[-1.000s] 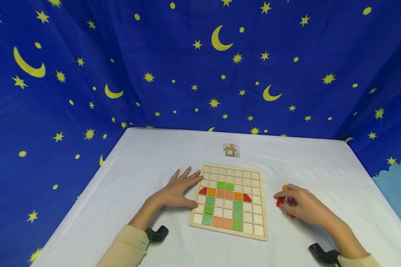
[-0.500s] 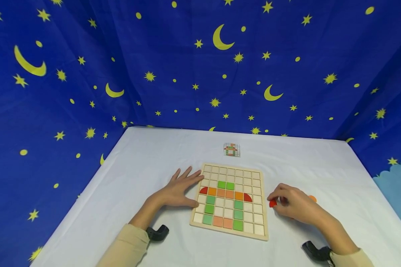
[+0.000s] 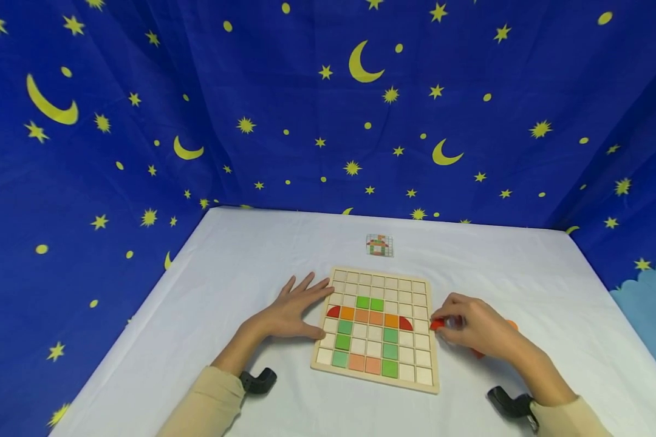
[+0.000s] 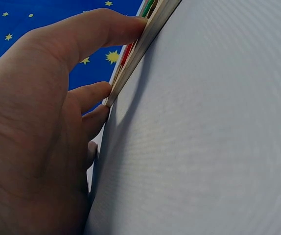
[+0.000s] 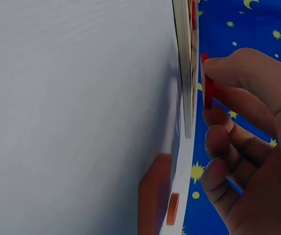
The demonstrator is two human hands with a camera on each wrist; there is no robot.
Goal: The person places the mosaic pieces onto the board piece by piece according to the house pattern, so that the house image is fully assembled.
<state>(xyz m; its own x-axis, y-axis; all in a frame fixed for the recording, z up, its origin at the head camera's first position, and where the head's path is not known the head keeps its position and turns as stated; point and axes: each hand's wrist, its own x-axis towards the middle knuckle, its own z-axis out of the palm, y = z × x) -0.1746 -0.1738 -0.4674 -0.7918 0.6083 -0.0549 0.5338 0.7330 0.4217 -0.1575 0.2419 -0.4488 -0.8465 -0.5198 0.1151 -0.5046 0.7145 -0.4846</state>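
Observation:
A wooden grid board [image 3: 374, 384] lies on the white table, with green, orange, salmon and red tiles set in its squares. My left hand [image 3: 287, 312] rests at the board's left edge, fingers spread; in the left wrist view its thumb and fingertips [image 4: 130, 30] touch the rim. My right hand [image 3: 478, 328] is just beyond the board's right edge, pinching a small red tile [image 5: 207, 81] between thumb and fingers. In the right wrist view the red tile is held up off the table, beside the board's edge [image 5: 183, 68].
Behind the board lies a small picture card [image 3: 379, 245] showing a coloured grid pattern. Loose orange pieces lie under and behind my right hand, among them a round orange piece [image 3: 512, 325]. A blue curtain [image 3: 306, 109] with moons and stars stands around the table.
My right hand has picked up the red tile from the loose pieces and moved left to the board's right edge. The left hand has stayed in place.

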